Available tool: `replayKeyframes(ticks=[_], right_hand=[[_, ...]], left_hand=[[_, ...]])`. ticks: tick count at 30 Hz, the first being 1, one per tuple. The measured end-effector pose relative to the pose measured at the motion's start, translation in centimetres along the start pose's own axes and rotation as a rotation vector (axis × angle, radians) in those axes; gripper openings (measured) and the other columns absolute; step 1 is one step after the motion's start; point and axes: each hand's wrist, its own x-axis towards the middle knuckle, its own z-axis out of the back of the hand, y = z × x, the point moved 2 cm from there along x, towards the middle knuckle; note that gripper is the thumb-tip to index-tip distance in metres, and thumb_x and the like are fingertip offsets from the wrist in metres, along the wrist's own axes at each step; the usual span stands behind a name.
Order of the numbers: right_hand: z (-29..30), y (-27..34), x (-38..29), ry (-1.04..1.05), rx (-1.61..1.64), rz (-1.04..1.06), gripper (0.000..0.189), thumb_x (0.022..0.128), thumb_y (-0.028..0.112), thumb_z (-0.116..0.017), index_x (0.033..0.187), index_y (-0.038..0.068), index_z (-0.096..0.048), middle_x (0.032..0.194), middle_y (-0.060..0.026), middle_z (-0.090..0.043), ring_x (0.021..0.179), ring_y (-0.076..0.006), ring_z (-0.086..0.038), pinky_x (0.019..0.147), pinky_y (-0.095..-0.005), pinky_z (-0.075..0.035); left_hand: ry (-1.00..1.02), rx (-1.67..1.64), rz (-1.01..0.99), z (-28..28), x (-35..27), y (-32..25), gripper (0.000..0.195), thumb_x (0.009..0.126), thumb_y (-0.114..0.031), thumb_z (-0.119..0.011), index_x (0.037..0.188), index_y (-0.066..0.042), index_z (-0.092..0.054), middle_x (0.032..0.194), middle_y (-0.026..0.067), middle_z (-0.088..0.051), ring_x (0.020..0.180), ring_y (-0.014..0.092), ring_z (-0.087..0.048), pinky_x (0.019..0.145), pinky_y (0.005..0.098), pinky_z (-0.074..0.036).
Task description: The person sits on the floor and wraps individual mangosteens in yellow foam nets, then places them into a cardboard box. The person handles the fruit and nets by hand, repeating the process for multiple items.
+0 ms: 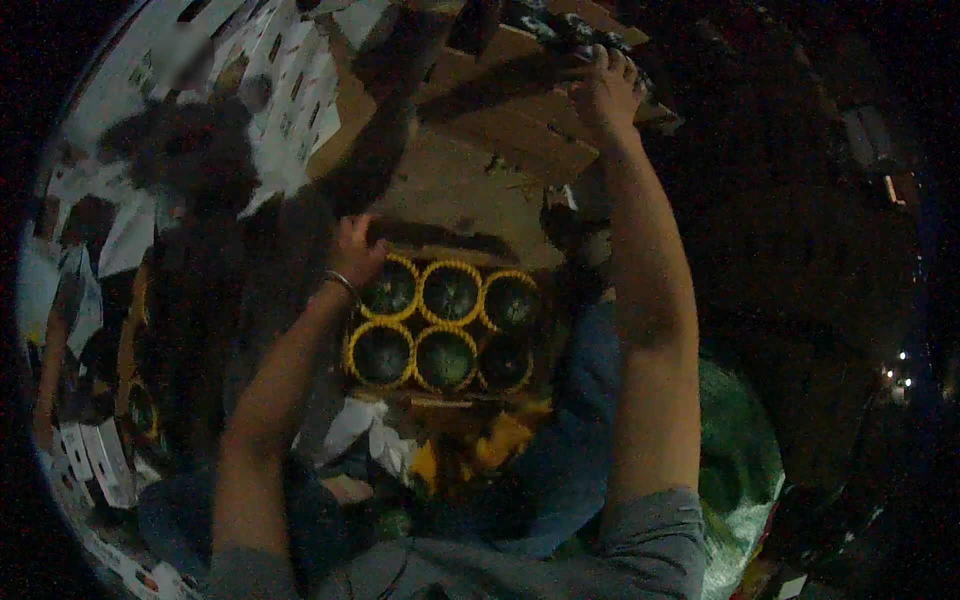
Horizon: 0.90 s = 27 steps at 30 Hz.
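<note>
A box [442,403] stands between my knees, holding two rows of round containers [450,292] with yellow rims and dark greenish middles; their exact kind is unclear in the dim light. At the box's far left corner is my left hand [358,247], with a bangle on its wrist. Its fingers touch the edge there, but whether they grip it is hard to see. My right hand [613,90] reaches far forward, fingers bent, over dark shiny items [570,30] at the edge of a cardboard box. Whatever lies under its fingers is hidden.
Brown cardboard [457,187] spreads beyond the round containers. White cartons with printing [300,82] are stacked at the far left, near another person [180,150]. To my right sits a green plastic sack [735,450]. White and yellow wrapping [375,442] lies before me.
</note>
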Motion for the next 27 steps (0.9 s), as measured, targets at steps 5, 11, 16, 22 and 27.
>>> replayKeyframes(ticks=[5,11,16,22,27], right_hand=[[-3.9,-2.5,5.8,0.632,0.879,-0.526,0.040,0.086,0.040,-0.049,0.103,0.004,-0.055,0.102,-0.0148,-0.056,0.097,-0.0266,-0.052,0.086,-0.0441,-0.039],[1.1,1.5,10.3,0.802,0.630,0.026,0.023,0.084,0.026,-0.054,0.091,0.005,-0.059,0.084,-0.0101,-0.062,0.087,-0.0218,-0.057,0.076,-0.0375,-0.045],[0.6,2.2,0.7,0.738,0.808,0.016,0.027,0.080,0.016,-0.055,0.107,0.009,-0.053,0.102,-0.0106,-0.058,0.095,-0.0261,-0.054,0.075,-0.0382,-0.047],[13.7,12.3,-8.9,0.636,0.538,0.281,0.033,0.076,0.017,-0.059,0.108,0.010,-0.053,0.107,-0.0123,-0.054,0.096,-0.0334,-0.052,0.073,-0.0413,-0.049],[19.1,16.9,-18.3,0.666,0.654,0.320,0.030,0.069,0.008,-0.062,0.099,0.008,-0.056,0.094,-0.0115,-0.056,0.090,-0.0332,-0.054,0.067,-0.0394,-0.050]], left_hand=[[0.126,-0.304,0.109,1.6,6.7,-2.6,0.034,0.075,-0.019,-0.060,0.105,-0.004,-0.053,0.103,0.0148,-0.051,0.094,0.027,-0.051,0.080,0.0379,-0.043],[0.078,-1.011,0.550,3.8,17.0,-7.4,0.056,0.073,-0.037,-0.067,0.118,-0.012,-0.046,0.119,0.0093,-0.045,0.104,0.026,-0.046,0.081,0.0423,-0.043],[0.173,-1.381,0.874,4.3,22.6,-13.2,0.071,0.065,-0.047,-0.070,0.122,-0.015,-0.042,0.128,0.0114,-0.037,0.114,0.037,-0.038,0.085,0.0544,-0.041],[0.099,-1.364,0.957,6.4,10.8,-10.1,0.018,0.072,-0.027,-0.061,0.079,-0.012,-0.053,0.075,0.0065,-0.054,0.078,0.027,-0.056,0.072,0.0584,-0.049],[0.019,-1.450,0.971,7.8,-3.4,-7.2,0.048,0.072,-0.022,-0.062,0.116,-0.010,-0.045,0.100,0.0102,-0.053,0.095,0.027,-0.053,0.071,0.0501,-0.050]])
